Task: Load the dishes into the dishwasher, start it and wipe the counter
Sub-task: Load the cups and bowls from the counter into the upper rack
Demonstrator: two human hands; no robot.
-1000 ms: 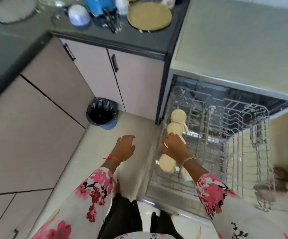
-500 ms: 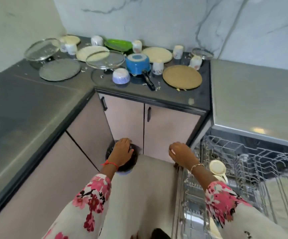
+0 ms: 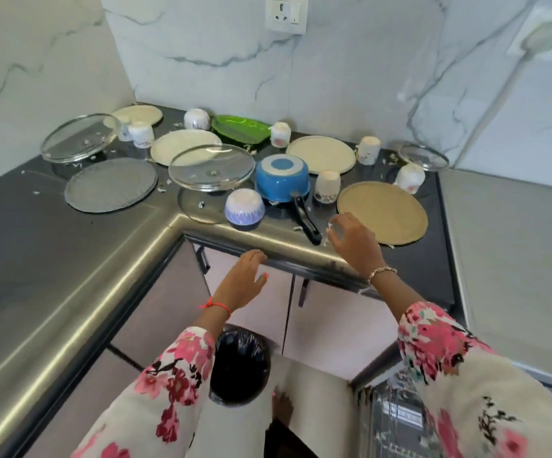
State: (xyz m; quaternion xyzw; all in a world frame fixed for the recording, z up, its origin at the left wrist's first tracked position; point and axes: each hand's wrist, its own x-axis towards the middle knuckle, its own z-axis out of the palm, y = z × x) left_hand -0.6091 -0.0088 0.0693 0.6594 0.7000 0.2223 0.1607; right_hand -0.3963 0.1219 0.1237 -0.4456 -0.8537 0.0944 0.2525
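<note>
Dirty dishes cover the dark corner counter (image 3: 36,246). A tan round plate (image 3: 382,211) lies at the front right, with my right hand (image 3: 350,242) hovering over the counter just left of it, fingers loose and empty. An upturned blue saucepan (image 3: 283,178) with a black handle sits left of that hand. A white and purple bowl (image 3: 245,206) stands upside down near the edge. My left hand (image 3: 243,280) hangs open below the counter's front edge, holding nothing. A corner of the dishwasher rack (image 3: 390,421) shows at the bottom right.
Glass lids (image 3: 212,166) (image 3: 78,137), a grey plate (image 3: 111,185), cream plates (image 3: 321,153), a green dish (image 3: 240,128) and several white cups crowd the back. Food scraps litter the counter. A black-lined bin (image 3: 240,368) stands on the floor below. The dishwasher top (image 3: 512,259) lies at right.
The view has swung up from the dishwasher rack to the counter. Both hands have risen; the right one has left the rack and now reaches over the counter edge.
</note>
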